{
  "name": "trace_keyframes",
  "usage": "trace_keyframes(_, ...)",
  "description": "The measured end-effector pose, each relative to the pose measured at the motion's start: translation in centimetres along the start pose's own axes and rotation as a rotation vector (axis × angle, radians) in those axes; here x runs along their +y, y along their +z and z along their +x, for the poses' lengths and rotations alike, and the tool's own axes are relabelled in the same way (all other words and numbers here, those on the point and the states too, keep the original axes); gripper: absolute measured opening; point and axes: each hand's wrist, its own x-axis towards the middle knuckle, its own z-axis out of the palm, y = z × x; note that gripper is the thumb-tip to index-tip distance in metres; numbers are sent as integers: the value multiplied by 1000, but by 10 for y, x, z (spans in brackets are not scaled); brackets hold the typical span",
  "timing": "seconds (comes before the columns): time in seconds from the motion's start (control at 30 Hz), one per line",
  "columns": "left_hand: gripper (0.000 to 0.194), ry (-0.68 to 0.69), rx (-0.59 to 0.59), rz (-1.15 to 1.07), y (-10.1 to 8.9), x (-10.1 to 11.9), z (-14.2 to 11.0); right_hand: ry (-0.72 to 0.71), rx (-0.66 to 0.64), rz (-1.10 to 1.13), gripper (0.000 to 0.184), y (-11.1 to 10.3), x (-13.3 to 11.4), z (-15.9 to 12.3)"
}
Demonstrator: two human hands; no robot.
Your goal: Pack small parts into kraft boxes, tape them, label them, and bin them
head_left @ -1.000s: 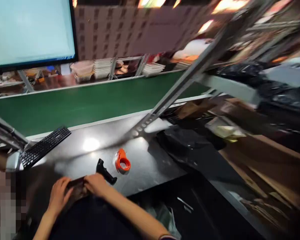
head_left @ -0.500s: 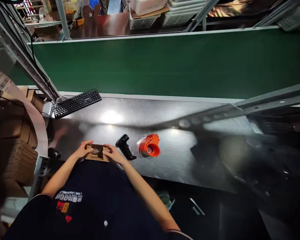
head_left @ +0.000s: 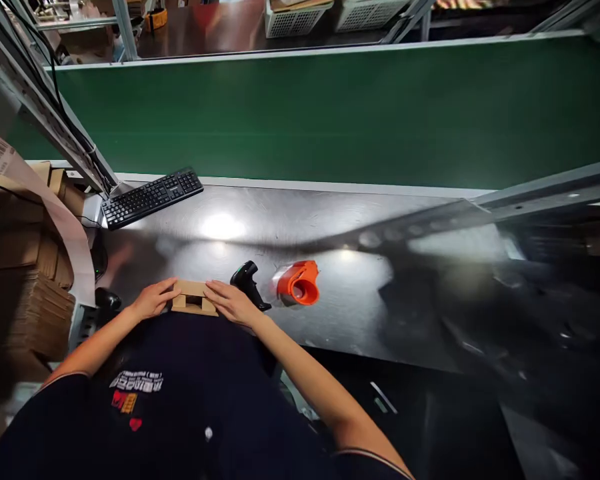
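Observation:
A small brown cardboard box (head_left: pixel 194 298) lies at the near edge of the shiny metal table (head_left: pixel 330 220), close to my body. My left hand (head_left: pixel 153 299) grips its left end and my right hand (head_left: pixel 231 301) grips its right end, fingers curled over the top. Just right of my right hand lies a black handheld barcode scanner (head_left: pixel 248 283). Beyond it sits an orange tape dispenser (head_left: pixel 297 283).
A black keyboard (head_left: pixel 151 197) sits at the table's far left. A green conveyor belt (head_left: pixel 330 113) runs behind the table. Stacked flat cardboard (head_left: pixel 27 293) and a label strip (head_left: pixel 45 200) stand at the left. A slanted metal frame bar (head_left: pixel 530 197) crosses the right side.
The view swung from the right side and a monitor down to the table. Both hands stayed on the box, which now lies a little flatter.

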Motion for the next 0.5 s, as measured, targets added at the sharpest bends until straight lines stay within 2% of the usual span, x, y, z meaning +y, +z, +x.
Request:
trace_keyframes(0.1,64,3,-71,54,-10,2,-1,-79,-136,-29,60,-21,-2,-2)
trace_keyframes(0.17,68,-43,-79,-12,-8,4,3,-54,-148,-28,66,-23,-4,0)
trace_keyframes(0.23,61,-118,-6,-155,0,5,9,31,-63,27,59,-13,-5,4)
trace_keyframes(0.37,37,-257,321,-410,28,7,23,282,290,250,31,28,-6,14)
trace_keyframes(0.43,35,-303,448,-452,40,10,28,344,401,312,28,45,-8,18)
trace_keyframes(0.5,33,-340,504,-470,46,12,29,365,450,300,28,51,-10,16)
